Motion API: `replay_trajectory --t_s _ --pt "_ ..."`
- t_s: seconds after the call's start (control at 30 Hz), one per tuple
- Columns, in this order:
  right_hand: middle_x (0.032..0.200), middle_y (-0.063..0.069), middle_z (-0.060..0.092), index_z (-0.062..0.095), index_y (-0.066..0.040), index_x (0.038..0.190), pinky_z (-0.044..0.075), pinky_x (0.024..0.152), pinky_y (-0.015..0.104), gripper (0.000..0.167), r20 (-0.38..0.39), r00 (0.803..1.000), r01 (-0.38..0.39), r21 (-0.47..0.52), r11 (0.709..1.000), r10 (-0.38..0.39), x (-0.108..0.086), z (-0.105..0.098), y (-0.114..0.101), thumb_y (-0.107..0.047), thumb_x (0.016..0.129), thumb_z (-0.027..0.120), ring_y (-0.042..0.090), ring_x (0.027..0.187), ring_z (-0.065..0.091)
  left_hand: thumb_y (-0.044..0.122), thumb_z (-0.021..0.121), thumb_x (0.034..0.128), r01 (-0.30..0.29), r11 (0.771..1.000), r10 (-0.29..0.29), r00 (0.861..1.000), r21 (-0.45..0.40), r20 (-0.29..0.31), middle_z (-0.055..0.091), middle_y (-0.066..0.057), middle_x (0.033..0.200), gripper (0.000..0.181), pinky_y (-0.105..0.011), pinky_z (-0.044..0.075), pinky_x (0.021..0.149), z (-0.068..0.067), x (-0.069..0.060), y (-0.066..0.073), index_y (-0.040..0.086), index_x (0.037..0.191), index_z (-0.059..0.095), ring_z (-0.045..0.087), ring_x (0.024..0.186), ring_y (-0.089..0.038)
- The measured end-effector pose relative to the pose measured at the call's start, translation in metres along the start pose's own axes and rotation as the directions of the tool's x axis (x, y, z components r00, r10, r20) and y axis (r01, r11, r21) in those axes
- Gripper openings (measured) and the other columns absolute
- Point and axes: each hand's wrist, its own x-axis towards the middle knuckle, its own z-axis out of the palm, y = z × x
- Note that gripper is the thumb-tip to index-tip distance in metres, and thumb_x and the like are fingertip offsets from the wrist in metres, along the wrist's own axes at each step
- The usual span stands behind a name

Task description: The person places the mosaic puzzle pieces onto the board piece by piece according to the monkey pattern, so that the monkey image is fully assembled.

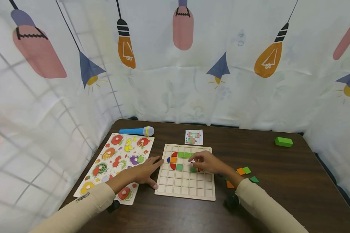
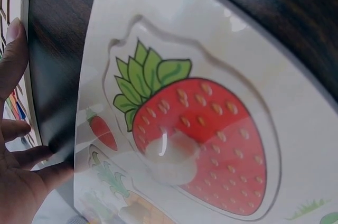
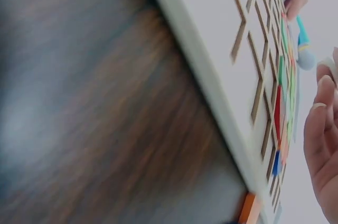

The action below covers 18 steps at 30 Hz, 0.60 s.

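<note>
A wooden grid board (image 1: pixel 184 191) lies flat, with red, green, orange and blue pieces set in its upper rows. At its left edge my left hand (image 1: pixel 145 171) rests with spread fingers, thumb and fingertips touching the rim; it holds nothing. Above the middle-right cells is my right hand (image 1: pixel 207 161), its thumb and fingers pinching a small white piece (image 1: pixel 191 162) with a dark spot. The right wrist view shows a white bit (image 3: pixel 328 65) between the fingertips. The right fingers hide some cells below.
On the left, partly under my left forearm, lies a fruit puzzle board (image 1: pixel 147 145). A blue toy microphone (image 1: pixel 134 131) and a pattern card (image 1: pixel 193 137) lie behind. Loose orange and green pieces (image 1: pixel 246 170) sit by my right wrist. A green block (image 1: pixel 284 141) is far right.
</note>
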Motion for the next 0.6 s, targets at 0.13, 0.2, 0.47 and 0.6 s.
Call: replay_trajectory --t_s 0.13,0.2,0.47,0.6 --pt "0.098 0.007 0.073 0.072 -0.006 0.120 0.052 0.061 0.026 0.029 0.049 0.998 -0.024 -0.027 0.999 0.025 0.011 0.003 -0.008 -0.020 0.095 0.070 0.014 0.064 0.060 0.048 0.083 0.0778 -0.007 1.000 0.007 1.000 0.004 -0.006 0.016 -0.016 0.167 0.105 -0.059 0.034 0.116 0.001 0.000 0.000 0.019 0.160 0.025 0.015 0.154 -0.041" --pt "0.105 0.006 0.072 0.072 -0.007 0.122 0.051 0.060 0.026 0.029 0.064 0.997 -0.031 -0.057 0.998 0.035 0.016 0.004 -0.009 -0.018 0.095 0.069 0.011 0.065 0.057 0.047 0.083 0.0772 -0.005 1.000 0.005 1.000 0.008 -0.007 0.016 -0.016 0.167 0.105 -0.059 0.034 0.116 0.001 0.000 0.000 0.019 0.160 0.025 0.015 0.154 -0.041" --pt "0.091 0.004 0.067 0.069 -0.007 0.119 0.052 0.059 0.025 0.025 0.070 0.995 -0.063 -0.096 0.993 0.070 0.034 0.010 -0.005 -0.012 0.095 0.068 0.011 0.058 0.059 0.048 0.083 0.0775 0.000 1.000 0.000 1.000 0.010 -0.002 0.015 -0.015 0.167 0.105 -0.060 0.034 0.116 0.001 0.000 0.000 0.020 0.160 0.025 0.014 0.154 -0.040" --pt "0.086 0.002 0.068 0.070 -0.008 0.116 0.051 0.064 0.025 0.022 0.061 0.996 -0.063 -0.131 0.989 0.072 0.042 0.012 -0.005 -0.013 0.094 0.070 0.007 0.062 0.057 0.047 0.083 0.0773 -0.003 1.000 0.003 1.000 0.007 -0.004 0.016 -0.015 0.167 0.105 -0.059 0.034 0.115 0.002 0.000 0.000 0.019 0.160 0.025 0.015 0.154 -0.040"
